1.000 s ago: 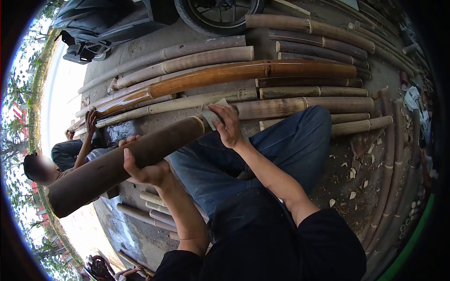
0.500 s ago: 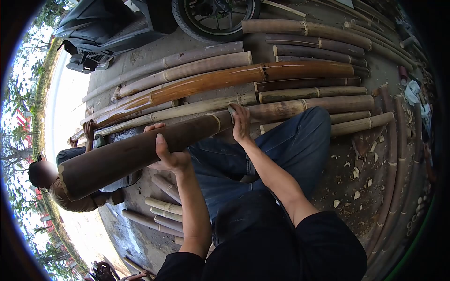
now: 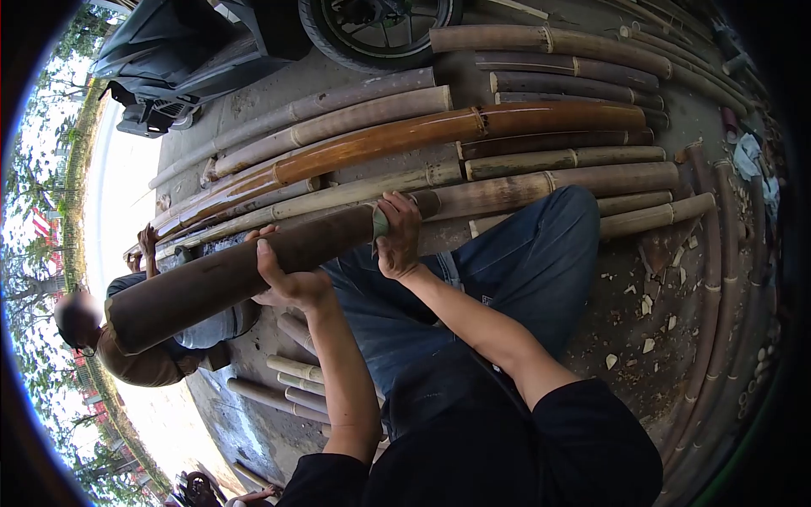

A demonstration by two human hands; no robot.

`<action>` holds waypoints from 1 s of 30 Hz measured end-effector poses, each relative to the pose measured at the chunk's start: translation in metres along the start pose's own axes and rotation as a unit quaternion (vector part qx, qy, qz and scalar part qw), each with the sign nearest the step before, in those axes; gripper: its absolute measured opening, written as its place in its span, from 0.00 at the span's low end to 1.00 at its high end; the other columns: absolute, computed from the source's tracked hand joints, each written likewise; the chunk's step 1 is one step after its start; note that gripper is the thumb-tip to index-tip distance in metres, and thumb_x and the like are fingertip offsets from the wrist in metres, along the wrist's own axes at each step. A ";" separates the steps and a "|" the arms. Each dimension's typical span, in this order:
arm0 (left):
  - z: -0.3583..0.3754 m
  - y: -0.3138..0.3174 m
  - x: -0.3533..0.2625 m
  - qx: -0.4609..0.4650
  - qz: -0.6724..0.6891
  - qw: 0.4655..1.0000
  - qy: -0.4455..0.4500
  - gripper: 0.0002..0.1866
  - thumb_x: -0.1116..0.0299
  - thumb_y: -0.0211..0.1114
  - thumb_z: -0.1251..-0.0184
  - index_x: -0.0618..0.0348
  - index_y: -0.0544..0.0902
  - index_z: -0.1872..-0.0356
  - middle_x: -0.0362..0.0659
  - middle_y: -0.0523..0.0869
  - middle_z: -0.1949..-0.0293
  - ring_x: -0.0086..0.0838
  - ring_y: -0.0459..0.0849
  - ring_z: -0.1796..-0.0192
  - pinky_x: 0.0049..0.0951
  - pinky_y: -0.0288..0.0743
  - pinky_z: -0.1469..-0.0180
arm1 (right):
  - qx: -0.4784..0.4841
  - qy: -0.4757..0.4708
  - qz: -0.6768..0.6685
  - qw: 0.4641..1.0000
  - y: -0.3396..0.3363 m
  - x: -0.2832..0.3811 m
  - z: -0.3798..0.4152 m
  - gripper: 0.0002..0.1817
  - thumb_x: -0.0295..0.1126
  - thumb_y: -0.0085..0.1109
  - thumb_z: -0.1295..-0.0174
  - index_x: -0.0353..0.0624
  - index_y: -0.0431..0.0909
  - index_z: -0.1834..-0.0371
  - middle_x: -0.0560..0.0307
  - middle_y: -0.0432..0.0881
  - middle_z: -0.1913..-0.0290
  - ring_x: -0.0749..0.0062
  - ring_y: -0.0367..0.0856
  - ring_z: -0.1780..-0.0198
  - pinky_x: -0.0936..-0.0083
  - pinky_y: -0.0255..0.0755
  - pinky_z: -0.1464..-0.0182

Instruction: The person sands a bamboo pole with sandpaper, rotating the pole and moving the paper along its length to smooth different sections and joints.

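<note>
A thick, dark brown bamboo pole (image 3: 190, 291) lies slanted across my lap, its wide cut end toward the left. My left hand (image 3: 291, 283) grips it from below near the middle, with the thumb along the top and fingertips showing over the far side. Farther up the pole, my right hand (image 3: 399, 237) is wrapped over it, pressing a greenish-grey piece of sandpaper (image 3: 379, 223) against the surface. The sandpaper covers the area of the node ring.
Several bamboo poles (image 3: 363, 131) lie in rows ahead, one glossy orange-brown. A motorbike wheel (image 3: 380, 25) stands beyond them. At left another person (image 3: 139, 351) sits by the poles. Wood chips (image 3: 646, 304) litter the ground at right, beside long poles (image 3: 714, 313).
My right hand has slid down the pole toward my left hand, bringing the sandpaper onto the node ring. My left hand keeps its grip, slightly farther left in view.
</note>
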State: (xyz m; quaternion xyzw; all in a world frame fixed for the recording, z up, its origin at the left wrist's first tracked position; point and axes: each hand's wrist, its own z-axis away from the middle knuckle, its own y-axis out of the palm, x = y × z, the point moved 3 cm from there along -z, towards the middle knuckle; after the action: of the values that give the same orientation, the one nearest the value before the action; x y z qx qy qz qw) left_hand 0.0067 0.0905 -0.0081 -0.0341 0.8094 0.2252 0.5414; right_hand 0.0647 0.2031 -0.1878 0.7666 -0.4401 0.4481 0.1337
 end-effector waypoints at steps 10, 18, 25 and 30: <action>-0.005 0.004 -0.003 -0.083 -0.023 0.996 0.023 0.20 0.67 0.72 0.37 0.72 0.79 0.50 0.52 0.84 0.53 0.36 0.85 0.54 0.37 0.85 0.49 | -0.011 -0.067 0.061 0.996 0.020 -0.003 0.010 0.34 0.55 0.32 0.18 0.35 0.67 0.27 0.36 0.64 0.25 0.37 0.62 0.24 0.41 0.52 0.23; -0.010 -0.017 0.011 -0.001 -0.004 1.000 -0.018 0.26 0.66 0.67 0.41 0.71 0.76 0.45 0.53 0.83 0.51 0.38 0.84 0.54 0.39 0.81 0.45 | 0.004 0.029 0.010 1.000 0.002 -0.029 -0.011 0.27 0.50 0.40 0.21 0.41 0.78 0.38 0.44 0.79 0.38 0.44 0.74 0.33 0.47 0.59 0.27; -0.013 -0.034 0.022 0.126 0.116 0.985 0.003 0.37 0.64 0.64 0.48 0.64 0.66 0.34 0.53 0.79 0.49 0.44 0.83 0.48 0.45 0.74 0.35 | 0.074 0.131 0.003 0.989 -0.012 -0.064 -0.023 0.21 0.47 0.47 0.26 0.43 0.85 0.52 0.48 0.86 0.48 0.47 0.80 0.42 0.56 0.65 0.34; 0.001 -0.021 0.015 0.197 0.171 0.965 0.000 0.42 0.61 0.66 0.50 0.61 0.64 0.31 0.55 0.79 0.48 0.44 0.81 0.44 0.47 0.72 0.31 | 0.039 0.002 -0.088 0.995 -0.022 0.010 -0.039 0.21 0.47 0.47 0.26 0.42 0.85 0.54 0.49 0.87 0.53 0.48 0.81 0.48 0.57 0.67 0.41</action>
State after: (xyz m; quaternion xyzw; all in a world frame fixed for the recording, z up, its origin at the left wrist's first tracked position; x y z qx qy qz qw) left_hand 0.0074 0.0747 -0.0288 0.2123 0.8317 0.1509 0.4904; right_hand 0.0621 0.2342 -0.1539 0.8060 -0.3530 0.4530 0.1433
